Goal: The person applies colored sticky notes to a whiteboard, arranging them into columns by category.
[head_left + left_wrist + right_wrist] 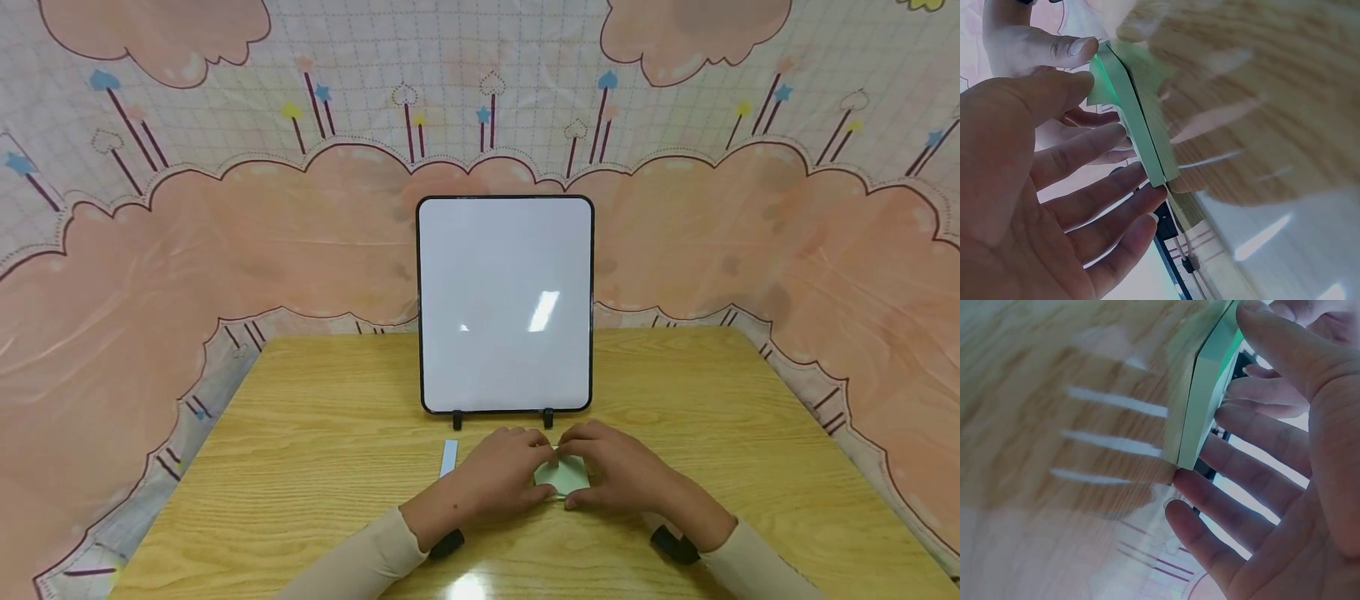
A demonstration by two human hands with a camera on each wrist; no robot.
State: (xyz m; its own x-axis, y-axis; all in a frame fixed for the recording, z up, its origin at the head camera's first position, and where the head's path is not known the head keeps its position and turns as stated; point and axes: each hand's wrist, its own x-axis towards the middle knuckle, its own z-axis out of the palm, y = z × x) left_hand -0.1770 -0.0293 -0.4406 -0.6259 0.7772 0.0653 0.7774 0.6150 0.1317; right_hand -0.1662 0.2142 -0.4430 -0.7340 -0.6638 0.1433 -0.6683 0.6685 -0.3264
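A small light green square paper pad (pixel 567 475) lies on the table between both hands. The left hand (pixel 501 473) holds it from the left, thumb at the near edge and fingertips at the far side and top. From the right, the right hand (pixel 618 467) holds it the same way, its thumb at the near right corner. In the left wrist view the pad's pale edge (pixel 1138 125) shows as a thick band, with a brighter green sheet bent up near the thumbs. The right wrist view shows the pad's edge (pixel 1200 400) close along the right fingertips.
Behind the hands a black-framed whiteboard (pixel 506 300) stands upright on small black feet. A narrow pale strip (pixel 449 455) lies on the wood table (pixel 315 417), left of the left hand and partly hidden by it. Patterned cloth (pixel 675 242) hangs behind and at both sides.
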